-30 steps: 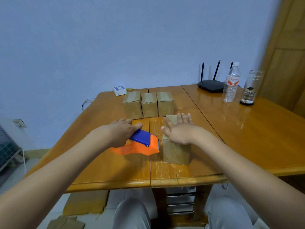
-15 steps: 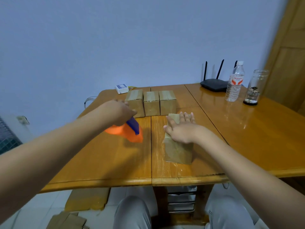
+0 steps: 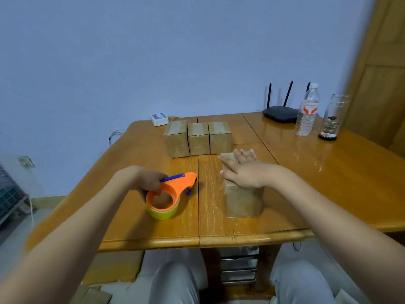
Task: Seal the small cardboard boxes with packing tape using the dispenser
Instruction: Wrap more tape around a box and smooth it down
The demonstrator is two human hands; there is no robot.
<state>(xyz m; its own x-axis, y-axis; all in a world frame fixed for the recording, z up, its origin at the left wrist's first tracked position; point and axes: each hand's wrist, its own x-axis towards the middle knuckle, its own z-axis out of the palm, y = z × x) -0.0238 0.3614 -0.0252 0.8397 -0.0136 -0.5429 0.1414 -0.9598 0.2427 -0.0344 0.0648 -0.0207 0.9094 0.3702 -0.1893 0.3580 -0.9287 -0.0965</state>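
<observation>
My left hand (image 3: 146, 182) grips the orange tape dispenser (image 3: 173, 189) by its handle; the dispenser lies on its side on the wooden table (image 3: 140, 163), showing a yellowish tape roll (image 3: 163, 212). To its right stands a small cardboard box (image 3: 243, 201). My right hand (image 3: 243, 172) rests flat on top of that box with straight fingers. Three more small cardboard boxes (image 3: 198, 139) stand in a row farther back, tape visible on their tops.
A black router (image 3: 280, 114), a water bottle (image 3: 306, 113) and a glass jar (image 3: 333, 119) stand at the back right. A small white box (image 3: 159, 119) lies at the back edge. Flat cardboard (image 3: 114, 267) lies on the floor under the table.
My left hand swung the dispenser away from the box, up and to the left, then brought it down onto its side on the table. My right hand stayed on the box.
</observation>
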